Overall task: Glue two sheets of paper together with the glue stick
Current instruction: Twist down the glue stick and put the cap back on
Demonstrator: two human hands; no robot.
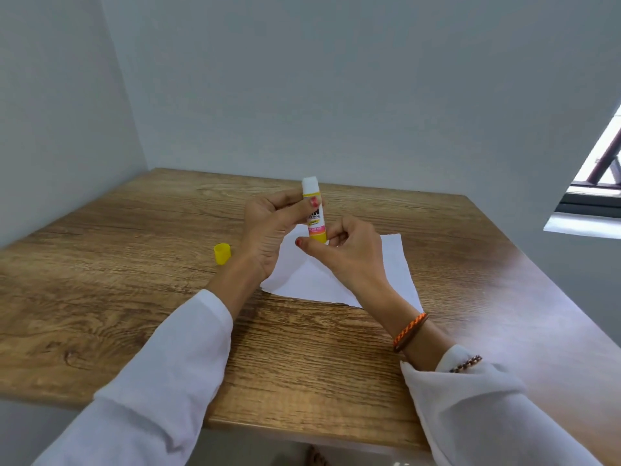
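Above the middle of the wood-grain counter (134, 280), I hold the yellow-and-white glue stick (315, 210) upright in both hands. My left hand (268, 230) grips the upper barrel, thumb across the label. My right hand (349, 250) pinches the yellow base between thumb and fingers, the grip closed on the twist end.

Progress, as I judge it: early.
- Done: cap off. The small yellow plastic cap (222, 253) lies on the counter to the left, just beside my left wrist, apart from the paper.
- In hand: likely winding the glue up from the base; white glue shows at the top of the tube.
- Left: spreading glue on a sheet, laying the second sheet over it, pressing down. No glue mark is visible on the paper.

White paper (336, 280) lies flat on the counter under and just behind my hands, its near edge toward me. I cannot tell whether it is one sheet or two stacked; a faint doubled edge shows at the near left corner.

Glue stick: slim cylinder, white collar and tip, pink band low on the label, dark lettering partly hidden by my thumb.
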